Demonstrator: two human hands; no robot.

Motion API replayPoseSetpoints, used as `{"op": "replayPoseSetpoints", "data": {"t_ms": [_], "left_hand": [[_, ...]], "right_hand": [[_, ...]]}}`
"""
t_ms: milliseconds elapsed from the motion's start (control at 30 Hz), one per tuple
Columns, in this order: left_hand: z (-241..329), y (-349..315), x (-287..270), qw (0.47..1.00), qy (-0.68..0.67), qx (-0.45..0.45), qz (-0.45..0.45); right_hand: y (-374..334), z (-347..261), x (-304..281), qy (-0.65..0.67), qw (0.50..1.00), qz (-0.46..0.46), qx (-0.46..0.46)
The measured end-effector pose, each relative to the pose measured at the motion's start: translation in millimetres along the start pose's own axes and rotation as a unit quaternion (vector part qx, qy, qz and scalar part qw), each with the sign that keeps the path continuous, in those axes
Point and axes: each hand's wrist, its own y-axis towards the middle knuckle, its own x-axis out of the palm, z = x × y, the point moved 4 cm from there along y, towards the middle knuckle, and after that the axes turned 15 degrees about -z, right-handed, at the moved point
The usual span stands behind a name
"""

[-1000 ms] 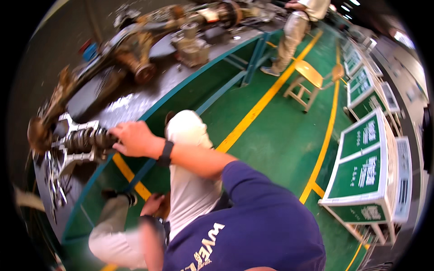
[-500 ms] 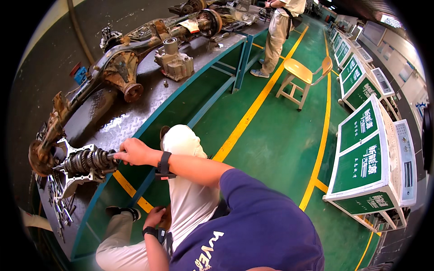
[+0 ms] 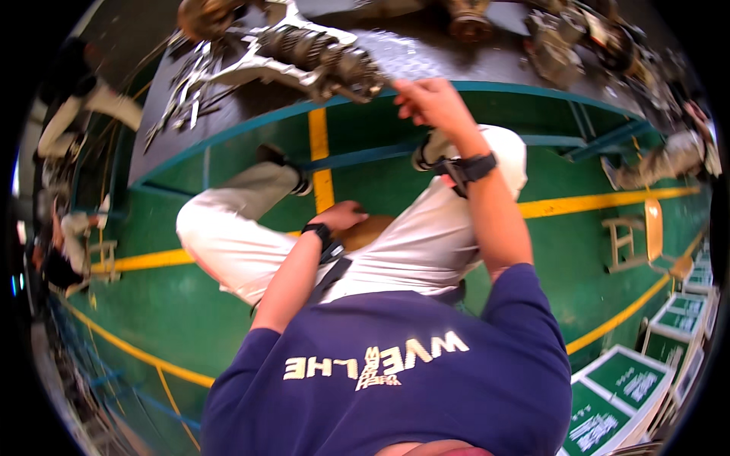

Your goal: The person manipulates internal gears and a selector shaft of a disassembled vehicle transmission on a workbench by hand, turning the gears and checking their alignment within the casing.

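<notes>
At the bench edge, my right hand [image 3: 435,104] reaches out with bent fingers, its fingertips at the protruding end of a gear shaft [image 3: 327,57]. The shaft carries a stack of dark gears and sits in a pale metal gearbox housing half [image 3: 255,64]. Some blur softens the contact between fingers and shaft. Low between my thighs, my left hand [image 3: 340,216] lies with its fingers extended on the brown stool seat [image 3: 368,231], and nothing shows in it. Several wrenches and other hand tools [image 3: 194,91] are spread left of the housing.
The metal-topped bench [image 3: 163,144] has a blue edge and frame. A rusty axle part [image 3: 468,19] and a metal casing [image 3: 551,53] sit farther right on it. A yellow chair [image 3: 652,228] and green-and-white cabinets [image 3: 623,387] stand at right. Other people are at both sides.
My view has swung toward the bench, so the gearbox now appears at upper centre. My right hand stays at the shaft end, its fingers looser. My left hand remains between my thighs.
</notes>
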Motion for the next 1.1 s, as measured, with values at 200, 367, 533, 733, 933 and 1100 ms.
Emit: {"op": "replayPoseSetpoints", "data": {"t_ms": [200, 367, 533, 733, 933, 1100], "left_hand": [[17.2, -11.4, 3.7, 0.999, -0.016, 0.037, 0.009], [20.8, -14.4, 0.7, 0.999, -0.041, 0.020, -0.009], [21.6, -15.6, -0.6, 1.000, -0.017, 0.012, -0.006], [24.1, -16.7, -2.1, 0.999, -0.033, 0.024, 0.001], [18.8, -15.9, -2.4, 0.999, -0.035, 0.013, -0.005], [21.9, -17.5, -1.4, 0.999, -0.037, 0.004, -0.008]], "right_hand": [[-4.0, -2.0, 3.4, -0.204, 0.965, 0.128, -0.107], [-2.1, -3.1, 1.5, -0.250, 0.941, 0.152, -0.171], [-1.8, -5.1, -0.9, -0.168, 0.972, 0.133, -0.100], [-1.6, -1.7, -0.5, -0.151, 0.980, 0.123, -0.049], [-0.3, 0.0, 1.6, -0.170, 0.979, 0.107, -0.042], [0.0, -0.3, 1.6, -0.148, 0.984, 0.094, -0.038]]}}
